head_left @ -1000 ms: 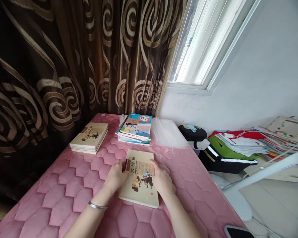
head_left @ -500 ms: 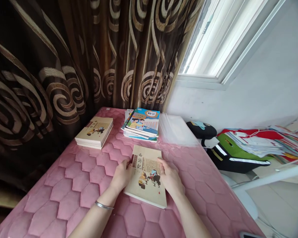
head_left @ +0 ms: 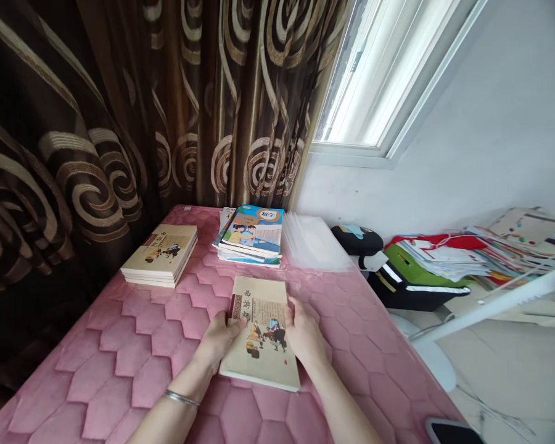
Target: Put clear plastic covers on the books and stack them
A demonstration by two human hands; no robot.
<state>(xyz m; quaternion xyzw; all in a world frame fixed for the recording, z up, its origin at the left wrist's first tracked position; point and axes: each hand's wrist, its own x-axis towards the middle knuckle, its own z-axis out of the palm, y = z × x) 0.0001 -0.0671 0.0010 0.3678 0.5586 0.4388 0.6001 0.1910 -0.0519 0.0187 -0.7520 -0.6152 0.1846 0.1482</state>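
Observation:
A beige book (head_left: 261,345) with Chinese characters and a small picture on its cover lies flat on the pink quilted surface (head_left: 134,345). My left hand (head_left: 218,340) grips its left edge, thumb on the cover. My right hand (head_left: 305,336) holds its right edge, fingers curled along the side. A silver bracelet (head_left: 181,398) sits on my left wrist.
A stack of similar beige books (head_left: 161,254) lies at the back left, a stack of colourful textbooks (head_left: 250,236) at the back middle, clear plastic covers (head_left: 315,242) beside it. Brown swirl curtain (head_left: 120,111) behind. Cluttered bags and papers (head_left: 444,265) on the right. A phone (head_left: 453,431) at the bottom right.
Both hands stay on the book's edges; the left hand has slid a little toward me along the edge. The camera view has shifted slightly.

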